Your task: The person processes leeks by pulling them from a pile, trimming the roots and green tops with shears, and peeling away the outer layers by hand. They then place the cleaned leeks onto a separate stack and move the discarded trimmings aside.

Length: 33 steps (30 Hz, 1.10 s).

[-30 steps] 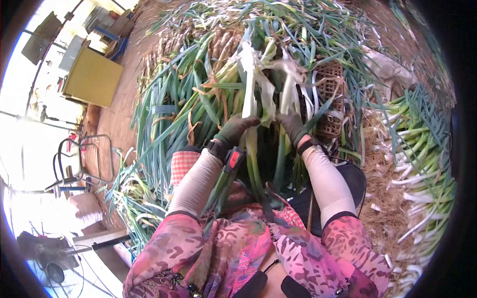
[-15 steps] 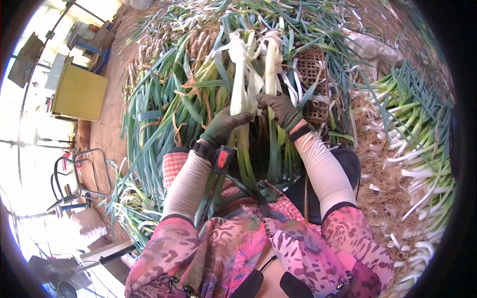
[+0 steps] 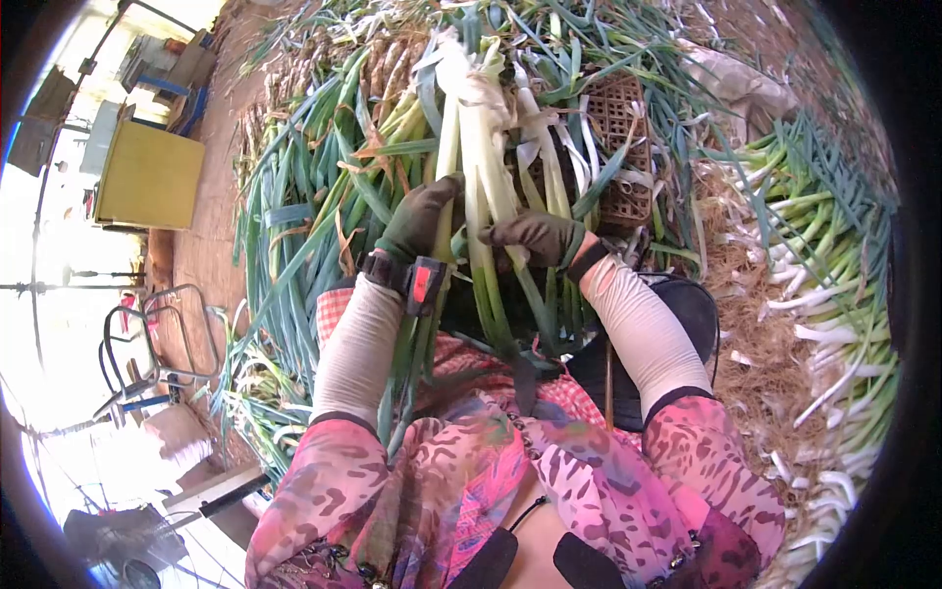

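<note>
My gloved left hand [image 3: 422,220] is closed around the stalk of a long green onion [image 3: 449,147], its white end pointing away from me. Beside it, my gloved right hand [image 3: 538,239] has its fingers closed on more green onion stalks [image 3: 483,172], at the point where white turns to green. Loose, pale outer skin [image 3: 469,80] hangs about the white ends. Their green leaves run down toward my lap. Another pale stalk [image 3: 551,167] lies just beyond my right hand. My fingertips are partly hidden behind the stalks.
Untrimmed green onions [image 3: 294,187] are heaped on the left. A brown plastic crate [image 3: 623,147] stands ahead to the right. Peeled onions [image 3: 834,344] lie along the far right, beside root trimmings [image 3: 751,393]. A yellow box [image 3: 152,177] and metal chair frame [image 3: 182,334] stand left.
The stalks have shifted and now lie closer together. My left hand has moved slightly up and left, while my right has come down and left onto the middle stalks.
</note>
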Available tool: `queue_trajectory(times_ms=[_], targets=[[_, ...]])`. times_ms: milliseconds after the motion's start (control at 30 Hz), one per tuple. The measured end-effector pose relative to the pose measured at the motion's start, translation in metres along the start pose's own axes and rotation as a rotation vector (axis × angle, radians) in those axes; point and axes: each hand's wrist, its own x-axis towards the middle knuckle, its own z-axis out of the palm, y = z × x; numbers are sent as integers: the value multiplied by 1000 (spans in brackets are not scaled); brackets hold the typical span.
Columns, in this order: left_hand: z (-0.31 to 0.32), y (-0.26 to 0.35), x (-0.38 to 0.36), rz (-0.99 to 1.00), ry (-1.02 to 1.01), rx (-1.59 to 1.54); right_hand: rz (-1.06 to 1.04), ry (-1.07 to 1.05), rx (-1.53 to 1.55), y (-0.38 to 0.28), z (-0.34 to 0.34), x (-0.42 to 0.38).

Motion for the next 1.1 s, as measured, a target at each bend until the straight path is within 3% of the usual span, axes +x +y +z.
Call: queue_trajectory(times_ms=[33,100,167,200,267,333,367,400,467,567,600,667,733,767,800,833,967,1100], targets=[[8,0,-3,-37,13,-279,-126,-45,-141,10,-9,7],[2,-8,0,21,30,-100,-432,-103,-336,17,-13,17],[-2,-12,3,8,12,-63,-491,-32,-324,13,-12,16],[1,-14,0,-34,-18,-117,-375,72,-253,-14,11,0],[21,-8,-26,-36,-23,-177,-155,394,-489,-37,13,-6],[25,-25,-33,-7,-162,-36,-187,486,-597,-25,-6,12],[43,-3,-47,-62,-101,233,-229,479,-635,-5,-19,25],[57,1,-51,15,-119,169,-272,469,-674,-2,-15,31],[51,-19,-44,-41,14,221,-315,517,-491,5,-11,34],[32,-28,-37,-96,-58,83,-447,457,-442,19,-33,48],[28,-24,-39,-4,-74,134,-458,394,-436,21,-46,52],[17,-15,-46,177,-111,242,-266,461,-500,21,-63,46],[20,14,-60,-227,78,-155,151,718,-629,-13,-49,13],[17,19,-64,-206,94,-204,153,795,-598,0,-78,12],[9,23,-68,-184,113,-251,135,853,-645,11,-95,18],[-16,9,-65,-161,3,-232,118,913,-692,22,-112,24],[-10,33,-91,-104,97,-16,-24,1081,-1203,28,-117,39],[1,6,-71,-246,-124,121,-530,782,-1018,20,-63,59]])
